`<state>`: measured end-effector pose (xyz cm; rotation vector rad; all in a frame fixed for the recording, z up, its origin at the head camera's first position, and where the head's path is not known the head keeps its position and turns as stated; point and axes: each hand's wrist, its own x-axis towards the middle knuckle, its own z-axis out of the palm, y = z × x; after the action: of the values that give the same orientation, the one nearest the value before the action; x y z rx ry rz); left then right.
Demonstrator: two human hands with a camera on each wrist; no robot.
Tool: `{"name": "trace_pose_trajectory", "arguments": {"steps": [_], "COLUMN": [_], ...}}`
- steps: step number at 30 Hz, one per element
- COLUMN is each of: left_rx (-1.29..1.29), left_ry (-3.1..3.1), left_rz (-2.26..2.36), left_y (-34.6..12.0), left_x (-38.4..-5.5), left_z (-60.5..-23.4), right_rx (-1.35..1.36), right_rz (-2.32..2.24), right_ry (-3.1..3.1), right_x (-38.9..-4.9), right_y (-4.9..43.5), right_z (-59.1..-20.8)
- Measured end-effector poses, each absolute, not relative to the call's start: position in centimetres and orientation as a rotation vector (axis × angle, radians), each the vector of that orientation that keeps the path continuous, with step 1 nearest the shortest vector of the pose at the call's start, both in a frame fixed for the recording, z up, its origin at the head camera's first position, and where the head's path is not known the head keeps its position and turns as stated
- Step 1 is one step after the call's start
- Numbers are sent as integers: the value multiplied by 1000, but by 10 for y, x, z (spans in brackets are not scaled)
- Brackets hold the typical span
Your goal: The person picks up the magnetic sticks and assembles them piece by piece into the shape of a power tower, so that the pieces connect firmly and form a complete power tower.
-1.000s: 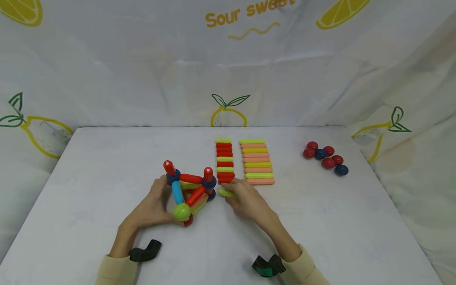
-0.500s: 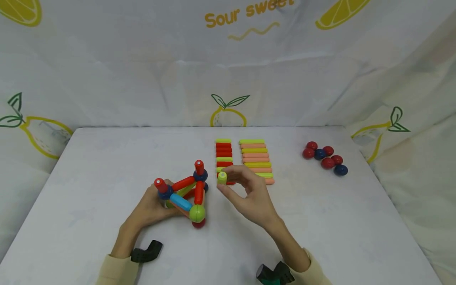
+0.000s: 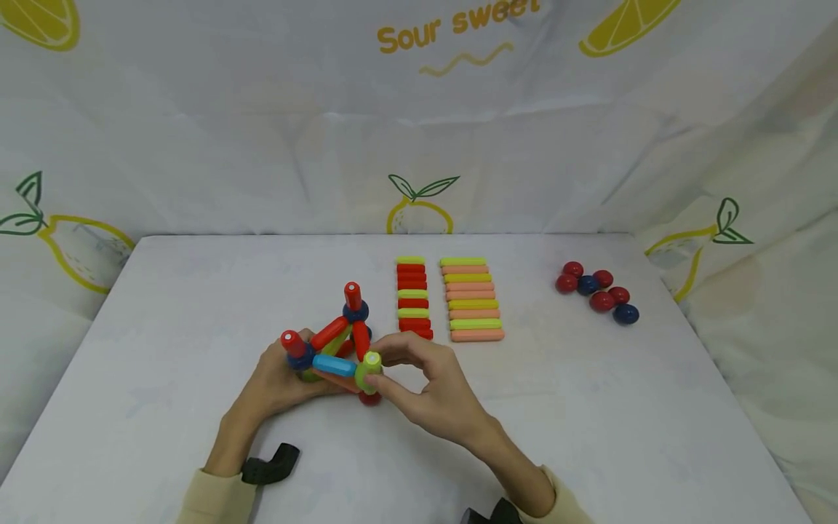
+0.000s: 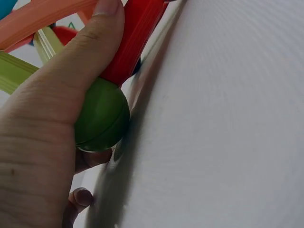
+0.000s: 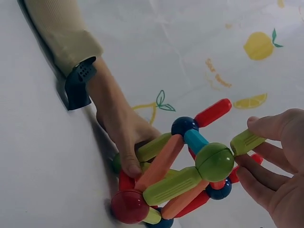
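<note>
A frame of coloured magnetic rods and balls stands on the table, left of centre. My left hand grips its lower left part; in the left wrist view the thumb lies across a red rod above a dark green ball. Between thumb and fingers, my right hand pinches a yellow-green magnetic rod. That rod's lower end is right at the light green ball on the frame's top corner. Red rods stand up from the two dark blue top balls.
Behind the right hand lie two columns of loose rods, one of short red and green rods, one of longer pink and yellow rods. Red and blue balls cluster at the back right. A lemon-print cloth hangs behind the table.
My right hand lifted the yellow-green rod from near the red column and carried it left to the light green ball. The left hand turned the frame, bringing that corner to the right.
</note>
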<state>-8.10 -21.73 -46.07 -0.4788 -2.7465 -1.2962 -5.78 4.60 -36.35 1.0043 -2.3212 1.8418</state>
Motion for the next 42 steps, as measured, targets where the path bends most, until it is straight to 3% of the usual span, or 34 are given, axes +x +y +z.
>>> {"name": "trace_pose_trajectory", "arguments": {"steps": [13,42], "left_rx": [-695,-766], "left_ry": [-2638,-2596], "left_rz": [-1404,-1315], "left_y": [-217,-215], "left_x": [-85,-88], "left_z": [-464,-468], "right_rx": [995,943], "right_rz": [1750,1658], "right_ry": [-2394,-2414], "right_x": [-60,-64], "right_y": [41,40], "right_z": [-369,-374]}}
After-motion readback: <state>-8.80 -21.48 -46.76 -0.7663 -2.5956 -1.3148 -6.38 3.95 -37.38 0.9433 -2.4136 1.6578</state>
